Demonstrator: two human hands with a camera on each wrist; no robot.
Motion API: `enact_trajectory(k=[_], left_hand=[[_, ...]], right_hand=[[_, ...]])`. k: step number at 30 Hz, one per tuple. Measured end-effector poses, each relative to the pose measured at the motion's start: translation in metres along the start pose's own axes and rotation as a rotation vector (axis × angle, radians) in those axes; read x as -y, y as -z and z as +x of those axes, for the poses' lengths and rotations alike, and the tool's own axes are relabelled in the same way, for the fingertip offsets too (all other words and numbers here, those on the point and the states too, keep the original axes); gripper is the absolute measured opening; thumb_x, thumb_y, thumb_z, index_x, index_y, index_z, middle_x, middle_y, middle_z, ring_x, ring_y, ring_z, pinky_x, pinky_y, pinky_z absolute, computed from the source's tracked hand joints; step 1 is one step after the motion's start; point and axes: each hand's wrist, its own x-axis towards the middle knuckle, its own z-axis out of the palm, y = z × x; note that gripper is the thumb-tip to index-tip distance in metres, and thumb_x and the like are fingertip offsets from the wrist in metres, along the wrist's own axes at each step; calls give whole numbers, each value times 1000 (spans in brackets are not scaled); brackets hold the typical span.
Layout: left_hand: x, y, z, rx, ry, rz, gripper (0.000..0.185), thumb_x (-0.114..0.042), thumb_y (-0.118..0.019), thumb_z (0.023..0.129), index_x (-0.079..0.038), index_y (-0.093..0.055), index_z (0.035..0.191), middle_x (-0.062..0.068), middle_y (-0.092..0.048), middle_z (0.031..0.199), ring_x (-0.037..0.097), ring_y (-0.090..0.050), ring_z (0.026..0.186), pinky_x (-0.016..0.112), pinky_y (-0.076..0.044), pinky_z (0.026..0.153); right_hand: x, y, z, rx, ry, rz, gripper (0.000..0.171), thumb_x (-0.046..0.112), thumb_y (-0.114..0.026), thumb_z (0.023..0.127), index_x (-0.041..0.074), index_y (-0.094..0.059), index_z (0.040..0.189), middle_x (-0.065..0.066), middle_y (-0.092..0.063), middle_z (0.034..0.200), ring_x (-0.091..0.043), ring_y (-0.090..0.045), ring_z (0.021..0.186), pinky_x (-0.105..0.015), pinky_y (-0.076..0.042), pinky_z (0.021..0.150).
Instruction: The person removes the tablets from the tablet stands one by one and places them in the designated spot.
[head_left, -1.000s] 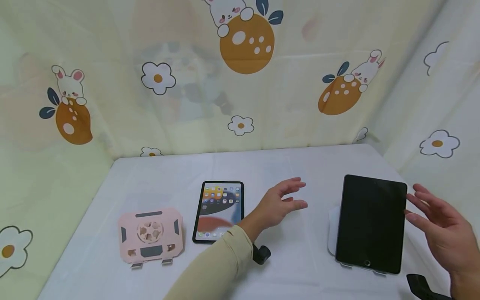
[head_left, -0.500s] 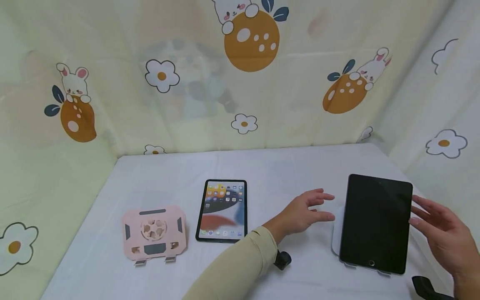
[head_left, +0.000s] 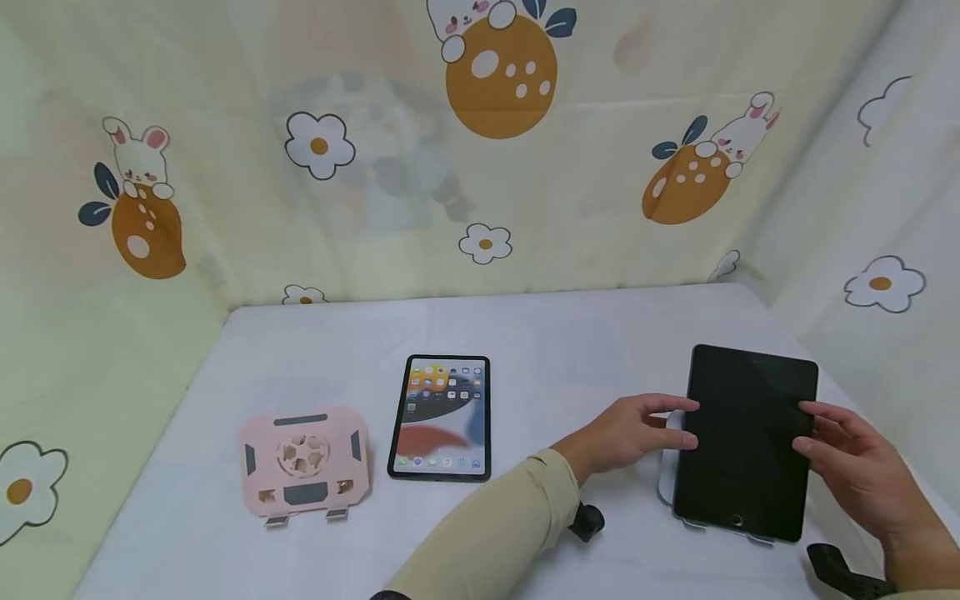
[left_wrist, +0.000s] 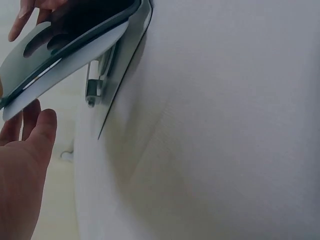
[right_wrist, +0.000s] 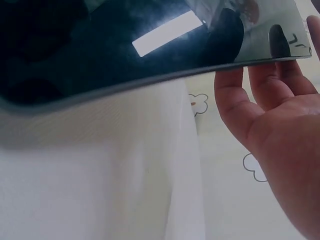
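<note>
A tablet (head_left: 742, 446) with a dark screen leans back on a pale tablet stand (head_left: 667, 473) at the right of the table. My left hand (head_left: 633, 432) grips its left edge, thumb and index fingertips reaching the front. At the right edge my right hand (head_left: 862, 467) holds it, with thumb and a finger over the screen side. In the right wrist view, several fingers (right_wrist: 232, 102) pass behind the tablet. The left wrist view shows the stand's tilted plate (left_wrist: 70, 70) beneath the tablet and the left hand (left_wrist: 22, 170) below that plate.
A second tablet (head_left: 442, 417) with a lit home screen lies mid-table. Left of it is a pink tablet stand (head_left: 303, 458), folded low, with grey pads. A patterned curtain (head_left: 570, 208) hangs behind the white table (head_left: 555, 350). Black wrist cameras (head_left: 588, 522) protrude below the hands.
My left hand has moved right from beside the lit tablet to the dark tablet's left edge. The right hand has closed in from beside the right edge onto it.
</note>
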Motion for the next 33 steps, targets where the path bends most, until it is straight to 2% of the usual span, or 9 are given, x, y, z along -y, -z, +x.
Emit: enact_trajectory(k=[6, 8, 12, 14, 20, 23, 27, 30, 33], left_hand=[[-5, -2, 5, 13, 27, 94, 39, -27, -79, 89, -37, -69, 125, -20, -52, 130, 3, -51, 103, 27, -48, 83], [-6, -3, 6, 10, 39, 123, 40, -29, -79, 89, -37, -69, 126, -19, -53, 132, 3, -52, 109, 27, -48, 88], [-9, -4, 8, 13, 37, 156, 42, -32, -78, 89, -37, -67, 129, -18, -51, 139, 2, -49, 122, 29, -46, 97], [-11, -4, 9, 12, 34, 162, 42, -33, -77, 89, -36, -67, 130, -19, -52, 139, 2, -48, 124, 29, -45, 98], [-17, -3, 7, 1, 47, 140, 40, -30, -77, 89, -36, -68, 128, -19, -53, 137, 0, -47, 124, 32, -45, 100], [-18, -3, 7, 0, 29, 125, 39, -29, -77, 90, -36, -69, 127, -20, -53, 136, -1, -46, 123, 32, -45, 100], [-23, -1, 6, 3, -15, 113, 38, -28, -77, 90, -34, -69, 127, -20, -55, 135, -2, -48, 122, 29, -45, 98], [-26, 3, 3, 4, -36, 115, 38, -26, -75, 91, -32, -69, 128, -18, -56, 132, 0, -50, 122, 25, -47, 93], [-28, 9, -1, -3, -54, 114, 38, -25, -74, 93, -30, -68, 130, -16, -58, 128, 1, -52, 118, 23, -48, 86]], right_hand=[[-1, 4, 4, 53, 21, -7, 53, -7, -46, 102, 19, -48, 148, 16, -46, 135, 3, -46, 114, -13, -32, 102], [-1, 3, 6, 54, 20, -10, 52, -7, -46, 102, 19, -49, 147, 15, -46, 134, 2, -44, 115, -14, -30, 105], [0, 2, 6, 33, 1, -21, 50, -4, -47, 103, 21, -50, 146, 16, -44, 134, 2, -39, 117, -23, -1, 114], [2, 1, 7, 23, -1, -25, 49, -3, -47, 103, 21, -51, 145, 17, -45, 134, 3, -38, 118, -25, 3, 114], [9, -1, 8, -24, -14, -121, 46, 0, -50, 103, 22, -55, 144, 23, -48, 129, 2, -27, 125, -18, 2, 113], [14, -2, 6, -49, -20, -190, 46, 3, -52, 103, 24, -55, 144, 25, -45, 128, 1, -19, 130, -21, 7, 113], [25, -5, 5, -69, -5, -282, 46, 5, -53, 104, 26, -54, 144, 25, -42, 127, -1, -20, 127, -29, 9, 115], [33, -10, 6, -56, 11, -276, 48, 2, -54, 102, 25, -53, 144, 22, -45, 125, 0, -29, 121, -23, 1, 115], [41, -17, 9, -31, 35, -236, 50, -2, -55, 101, 23, -53, 143, 18, -50, 124, 1, -40, 114, -10, -17, 108]])
